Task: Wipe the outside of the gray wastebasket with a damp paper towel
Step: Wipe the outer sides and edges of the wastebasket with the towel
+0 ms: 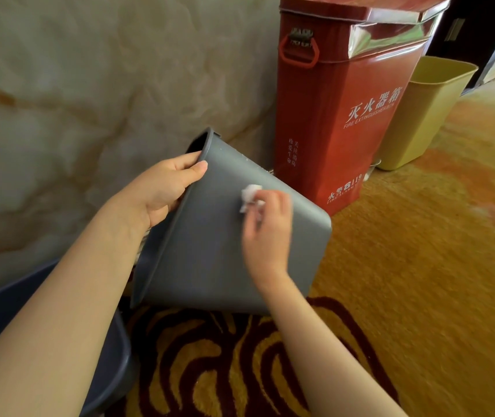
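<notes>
The right hand (265, 233) pinches a crumpled paper towel (250, 197) flat against the upturned side of the gray wastebasket (210, 251). Just left of that grip, the left hand (165, 188) clasps the rim, holding the basket tilted above the patterned carpet (420, 266). Behind stands a red fire extinguisher box (345, 115), a yellow bin (426, 115) beside it.

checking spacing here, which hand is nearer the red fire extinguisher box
Right. The right hand wipes the gray wastebasket just short of the red fire extinguisher box; the left hand grips the rim farther away.
</notes>
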Motion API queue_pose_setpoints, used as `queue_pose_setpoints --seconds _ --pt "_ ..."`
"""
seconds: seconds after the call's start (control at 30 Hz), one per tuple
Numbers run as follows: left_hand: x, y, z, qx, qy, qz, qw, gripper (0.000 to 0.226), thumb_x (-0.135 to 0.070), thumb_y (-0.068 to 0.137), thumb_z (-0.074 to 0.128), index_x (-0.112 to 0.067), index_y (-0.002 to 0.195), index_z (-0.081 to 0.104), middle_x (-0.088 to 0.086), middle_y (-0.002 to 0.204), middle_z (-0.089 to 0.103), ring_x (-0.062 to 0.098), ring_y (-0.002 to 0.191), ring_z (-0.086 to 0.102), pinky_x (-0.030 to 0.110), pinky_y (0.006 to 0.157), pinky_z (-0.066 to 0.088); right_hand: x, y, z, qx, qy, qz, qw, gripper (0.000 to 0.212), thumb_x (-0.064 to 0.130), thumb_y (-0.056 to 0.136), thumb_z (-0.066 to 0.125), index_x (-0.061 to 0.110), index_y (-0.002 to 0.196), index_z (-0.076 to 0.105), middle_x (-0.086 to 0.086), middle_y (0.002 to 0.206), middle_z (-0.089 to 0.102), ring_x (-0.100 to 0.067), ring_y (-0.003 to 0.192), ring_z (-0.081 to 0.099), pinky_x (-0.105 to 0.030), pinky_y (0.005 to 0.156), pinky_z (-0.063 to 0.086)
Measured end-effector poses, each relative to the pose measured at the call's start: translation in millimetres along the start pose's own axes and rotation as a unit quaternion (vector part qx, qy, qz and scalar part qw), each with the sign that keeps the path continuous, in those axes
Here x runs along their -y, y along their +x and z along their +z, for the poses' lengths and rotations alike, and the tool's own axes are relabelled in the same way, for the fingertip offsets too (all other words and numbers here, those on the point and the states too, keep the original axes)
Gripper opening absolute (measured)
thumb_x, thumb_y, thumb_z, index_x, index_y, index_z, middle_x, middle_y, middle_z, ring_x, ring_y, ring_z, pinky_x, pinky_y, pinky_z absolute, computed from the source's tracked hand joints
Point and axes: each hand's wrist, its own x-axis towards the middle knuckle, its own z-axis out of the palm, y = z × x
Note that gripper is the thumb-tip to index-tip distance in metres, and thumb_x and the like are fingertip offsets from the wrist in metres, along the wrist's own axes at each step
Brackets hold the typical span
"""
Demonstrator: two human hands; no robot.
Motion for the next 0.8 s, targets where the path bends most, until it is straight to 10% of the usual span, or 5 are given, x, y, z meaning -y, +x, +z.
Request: queue_pose_setpoints --seconds 0.17,0.4,0.63,0.8 --pt "0.6 -1.1 0.5 0.012 0.012 0.005 1.000 0.027 -0.020 0.097 0.042 -0.037 0.096 0.063 -0.018 0.083 0.074 -0.002 0.077 0.069 0.014 0.056 0.052 -25.2 -11.2 -2.5 -0.002 -0.034 -0.015 0.999 0.012 -0.007 0.082 0.053 0.001 0.091 0.056 -0.015 0.094 0.052 -0.023 0.088 0.047 -0.020 0.081 0.035" --pt "2.8 -2.8 -6.7 0.003 0.022 0.006 1.000 0.025 -0.020 0.097 0.042 -0.035 0.097 0.062 -0.019 0.077 0.074 -0.003 0.070 0.069 0.013 0.054 0.051 -96.4 -13.4 -55.6 -0.079 -0.100 0.317 0.940 0.014 0.005 0.091 0.047 0.002 0.102 0.054 -0.015 0.111 0.049 -0.030 0.099 0.052 -0.028 0.076 0.037" --pt "1.9 -3.2 -6.3 0.040 0.011 -0.001 0.999 0.025 -0.018 0.097 0.041 -0.030 0.102 0.062 -0.014 0.080 0.075 0.000 0.073 0.069 0.014 0.056 0.052 29.3 47.9 -8.4 -0.011 0.010 -0.033 0.999 0.014 -0.007 0.080 0.051 -0.001 0.089 0.059 -0.016 0.091 0.053 -0.032 0.086 0.051 -0.037 0.077 0.042" --pt "1.7 -3.4 -1.6 0.059 0.009 0.003 0.998 0.026 -0.014 0.097 0.040 -0.027 0.100 0.063 -0.014 0.079 0.075 -0.001 0.072 0.069 0.014 0.057 0.052 42.7 64.5 5.9 0.042 -0.030 -0.020 0.998 0.014 -0.001 0.086 0.049 -0.002 0.096 0.059 -0.022 0.096 0.056 -0.036 0.089 0.047 -0.036 0.074 0.036"
